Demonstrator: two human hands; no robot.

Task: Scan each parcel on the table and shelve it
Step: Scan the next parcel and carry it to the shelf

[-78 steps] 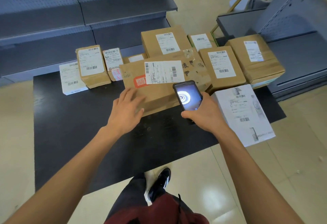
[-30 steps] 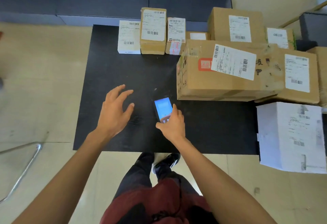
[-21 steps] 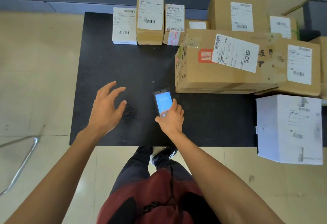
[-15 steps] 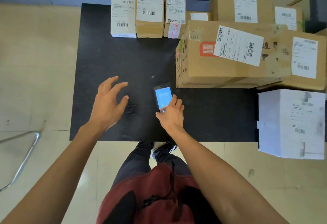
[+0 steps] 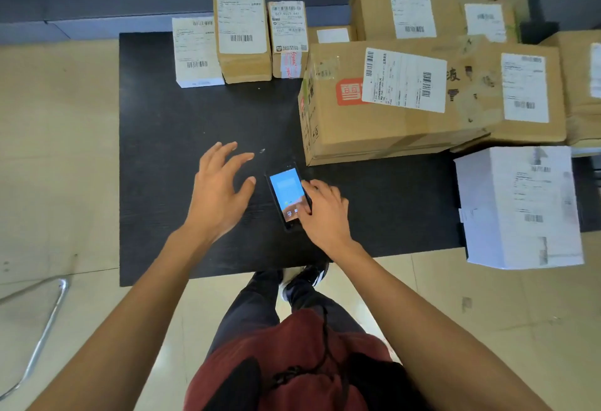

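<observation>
The right hand (image 5: pixel 320 212), which seconds earlier had aimed the phone (image 5: pixel 287 194) at the large brown parcel (image 5: pixel 383 103), had set it on the black table (image 5: pixel 182 124) (fingers touching it, grasp unclear), the left hand (image 5: pixel 218 189) spread empty, so shelving that parcel seemed next.

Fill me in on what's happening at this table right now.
A person stands at a black table loaded with labelled parcels. The right hand is on a handheld scanner with a lit blue screen, low over the table; whether it rests there is unclear. The left hand hovers open beside it, holding nothing. The nearest parcel is a large cardboard box with a red logo, just beyond the scanner. No parcel is in hand at this moment.
</observation>
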